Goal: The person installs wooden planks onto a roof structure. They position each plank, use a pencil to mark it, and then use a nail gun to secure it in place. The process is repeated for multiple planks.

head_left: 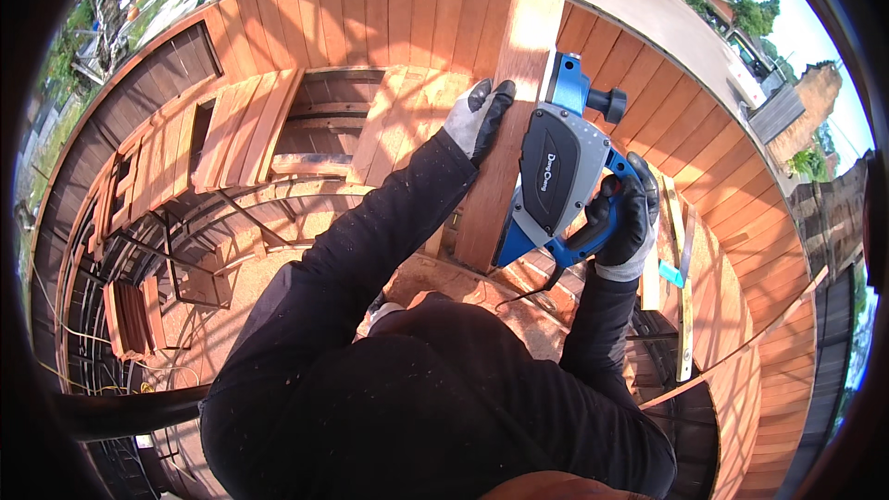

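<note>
Gripping blue planer (561, 169), right hand (626, 215) curled closed; left hand (478, 118) clasping board (532, 37); planer's sole hidden.

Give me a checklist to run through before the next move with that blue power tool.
1. Left hand on the work: ok. The left hand holds the wooden board by its left edge.
2. Right hand on the tool: ok. The right hand is wrapped around the rear handle of the blue planer.
3. Both hands gloved: ok.
4. Planer's sole flat on the board: cannot tell. It faces the board, but the contact is hidden.
5. Blade condition: cannot tell. It is out of sight.
6. Cord plugged in: cannot tell. The black cord leaves by the handle; its far end isn't visible.
</note>
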Demonstrator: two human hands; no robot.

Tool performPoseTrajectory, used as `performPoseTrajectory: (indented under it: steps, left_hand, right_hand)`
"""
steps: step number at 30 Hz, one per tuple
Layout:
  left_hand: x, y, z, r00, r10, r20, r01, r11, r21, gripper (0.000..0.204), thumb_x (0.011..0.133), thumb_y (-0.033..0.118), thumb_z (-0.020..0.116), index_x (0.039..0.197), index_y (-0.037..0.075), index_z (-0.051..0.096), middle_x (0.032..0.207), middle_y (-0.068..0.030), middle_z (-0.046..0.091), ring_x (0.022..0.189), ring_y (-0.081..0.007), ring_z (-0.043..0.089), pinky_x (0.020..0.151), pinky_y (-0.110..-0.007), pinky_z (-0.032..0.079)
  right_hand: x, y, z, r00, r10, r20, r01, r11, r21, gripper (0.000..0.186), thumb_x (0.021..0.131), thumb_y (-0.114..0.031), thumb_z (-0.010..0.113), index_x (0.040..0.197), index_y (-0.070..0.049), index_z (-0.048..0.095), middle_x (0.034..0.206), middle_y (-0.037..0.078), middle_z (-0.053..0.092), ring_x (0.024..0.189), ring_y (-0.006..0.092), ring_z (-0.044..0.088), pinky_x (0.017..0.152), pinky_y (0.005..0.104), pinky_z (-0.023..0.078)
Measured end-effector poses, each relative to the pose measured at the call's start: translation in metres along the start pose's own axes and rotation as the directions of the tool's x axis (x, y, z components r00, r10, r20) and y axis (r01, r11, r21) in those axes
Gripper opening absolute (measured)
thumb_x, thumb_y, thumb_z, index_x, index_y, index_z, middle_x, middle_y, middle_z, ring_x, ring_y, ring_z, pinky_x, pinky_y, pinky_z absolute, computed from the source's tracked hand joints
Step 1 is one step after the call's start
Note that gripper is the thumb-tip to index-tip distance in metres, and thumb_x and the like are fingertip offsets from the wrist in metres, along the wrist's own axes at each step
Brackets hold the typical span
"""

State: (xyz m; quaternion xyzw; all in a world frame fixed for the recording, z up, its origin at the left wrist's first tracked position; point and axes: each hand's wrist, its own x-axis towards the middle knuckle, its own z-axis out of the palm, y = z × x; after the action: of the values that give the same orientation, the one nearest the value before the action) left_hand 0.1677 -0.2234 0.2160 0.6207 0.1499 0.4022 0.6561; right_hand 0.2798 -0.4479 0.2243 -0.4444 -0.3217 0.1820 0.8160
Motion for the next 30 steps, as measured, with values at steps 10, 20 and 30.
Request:
performPoseTrajectory:
  steps: [10,20,30]
  left_hand:
    - [0.009,-0.195,-0.082,0.989,-0.127,-0.081,0.15,0.761,0.631,0.048,0.087,0.044,0.067,0.103,-0.002,0.063,0.096,-0.0203,0.068,0.088,-0.0306,0.064,0.079,-0.041,0.05]
    - [0.028,-0.215,-0.045,0.941,-0.337,-0.042,0.138,0.268,0.953,0.052,0.09,0.045,0.061,0.122,0.004,0.057,0.113,-0.0218,0.067,0.111,-0.0361,0.062,0.095,-0.044,0.049]
    - [0.012,-0.059,0.095,0.846,0.299,0.443,-0.428,0.875,0.227,0.037,0.09,0.032,0.065,0.114,0.004,0.064,0.112,-0.0194,0.063,0.104,-0.036,0.061,0.093,-0.042,0.048]
  right_hand:
    - [0.016,-0.047,-0.009,0.981,-0.116,-0.153,0.052,0.928,-0.368,0.04,0.095,-0.022,0.062,0.129,0.0,0.057,0.091,0.011,0.067,0.061,0.0103,0.056,0.053,0.0225,0.047]
    - [-0.037,-0.05,-0.056,0.973,-0.062,-0.224,-0.079,0.818,-0.57,0.036,0.091,-0.013,0.062,0.125,0.001,0.062,0.085,0.01,0.069,0.053,0.0106,0.058,0.046,0.0223,0.043]
    - [-0.046,-0.028,-0.061,0.994,0.097,-0.053,-0.11,0.82,-0.562,0.033,0.089,0.002,0.063,0.122,0.005,0.062,0.109,0.013,0.068,0.094,0.0163,0.061,0.081,0.0278,0.048]
